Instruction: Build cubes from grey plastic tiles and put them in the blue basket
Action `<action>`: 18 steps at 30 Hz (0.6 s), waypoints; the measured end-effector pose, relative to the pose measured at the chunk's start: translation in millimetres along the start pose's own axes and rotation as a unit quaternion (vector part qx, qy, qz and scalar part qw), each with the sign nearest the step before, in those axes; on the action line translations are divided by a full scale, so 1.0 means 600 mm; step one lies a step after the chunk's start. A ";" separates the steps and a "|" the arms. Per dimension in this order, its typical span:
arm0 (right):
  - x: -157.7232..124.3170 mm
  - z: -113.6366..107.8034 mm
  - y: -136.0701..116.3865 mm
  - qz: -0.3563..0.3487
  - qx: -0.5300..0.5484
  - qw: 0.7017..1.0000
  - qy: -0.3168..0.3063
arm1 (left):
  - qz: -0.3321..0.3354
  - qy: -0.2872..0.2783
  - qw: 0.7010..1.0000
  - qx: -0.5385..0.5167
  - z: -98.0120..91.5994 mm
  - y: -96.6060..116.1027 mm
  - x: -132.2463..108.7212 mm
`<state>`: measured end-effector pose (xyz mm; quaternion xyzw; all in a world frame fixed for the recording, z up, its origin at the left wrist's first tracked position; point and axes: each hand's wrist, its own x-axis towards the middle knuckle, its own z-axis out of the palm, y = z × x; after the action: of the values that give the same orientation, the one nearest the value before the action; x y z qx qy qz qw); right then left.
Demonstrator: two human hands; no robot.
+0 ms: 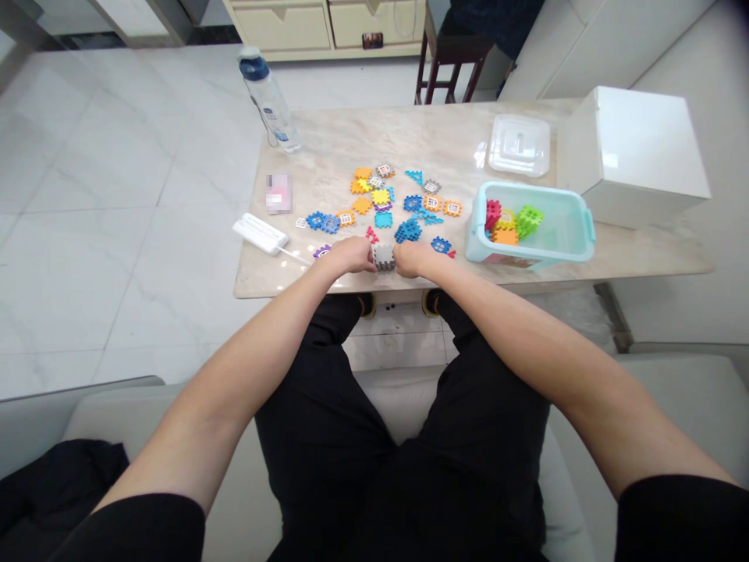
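Observation:
A small cube of grey and white interlocking plastic tiles [384,257] sits at the table's near edge. My left hand [351,255] grips it from the left, and my right hand [413,259] grips it from the right. Loose notched tiles [374,199] in orange, blue, yellow and grey lie scattered just beyond my hands on the marble table top [328,156]. A blue tile [441,245] lies close to my right hand, and a purple-and-white tile [321,251] lies close to my left.
A pale teal plastic tub [562,226] holds red, yellow, green and orange tile shapes. Behind it are a transparent lid [519,145] and a large white box [632,156]. A water bottle [269,101], a white power bank [259,233] and a blurred pink packet [279,193] stand at the left.

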<state>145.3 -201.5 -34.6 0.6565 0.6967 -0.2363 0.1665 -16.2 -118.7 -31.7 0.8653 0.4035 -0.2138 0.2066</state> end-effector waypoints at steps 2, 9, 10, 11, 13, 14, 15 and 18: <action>0.000 -0.004 0.000 0.009 -0.004 1.000 -0.016 | 0.004 -0.010 1.000 0.001 0.001 -0.002 0.003; -0.024 -0.058 0.014 0.032 -0.001 0.998 -0.049 | -0.055 -0.004 0.998 0.006 -0.018 -0.027 -0.008; -0.030 -0.067 0.016 0.034 0.001 0.998 -0.044 | -0.063 0.006 0.998 0.005 -0.022 -0.033 -0.012; -0.035 -0.074 0.017 0.034 0.005 0.999 -0.038 | -0.072 0.017 0.997 0.004 -0.025 -0.038 -0.017; -0.045 -0.084 0.020 0.035 0.012 0.999 -0.029 | -0.090 0.037 0.995 0.002 -0.030 -0.049 -0.026; -0.049 -0.087 0.021 0.035 0.017 0.999 -0.025 | -0.099 0.045 0.994 0.000 -0.031 -0.053 -0.031; -0.053 -0.088 0.021 0.035 0.022 0.999 -0.023 | -0.107 0.053 0.993 -0.002 -0.032 -0.056 -0.035; -0.067 -0.087 0.021 0.028 0.038 0.999 -0.025 | -0.124 0.073 0.990 -0.010 -0.033 -0.056 -0.045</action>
<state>165.1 -206.0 29.4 0.6755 0.6643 -0.2741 0.1654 -54.4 -105.0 -7.2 0.8199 0.5236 -0.1704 0.1569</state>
